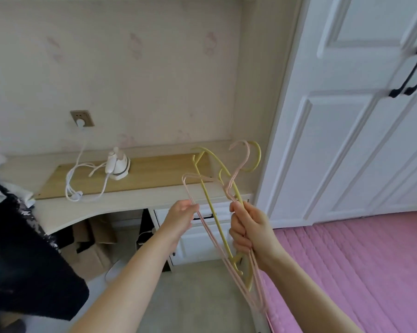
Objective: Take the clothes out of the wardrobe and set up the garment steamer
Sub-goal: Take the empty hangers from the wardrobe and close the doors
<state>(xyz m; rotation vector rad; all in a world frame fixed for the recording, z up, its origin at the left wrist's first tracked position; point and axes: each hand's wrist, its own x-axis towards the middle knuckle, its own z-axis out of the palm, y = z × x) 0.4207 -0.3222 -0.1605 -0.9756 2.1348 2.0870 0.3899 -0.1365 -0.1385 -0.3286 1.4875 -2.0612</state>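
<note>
My right hand (248, 227) grips a bundle of bare hangers by their necks: a yellow hanger (214, 212) and pink hangers (236, 174). My left hand (182, 212) pinches the bar of one pink hanger at its left side. No clothes hang on them. A small white garment steamer (117, 165) stands on the desk (154, 171), its white cord (82, 186) plugged into a wall socket (82, 118). The white wardrobe (346, 116) at the right has its doors closed, with black handles (411, 73).
A dark garment (22, 260) hangs over something at the left edge. Cardboard boxes (92, 243) sit under the desk beside white drawers (202, 236). A bed with a pink cover (358, 272) fills the lower right. Grey floor lies between.
</note>
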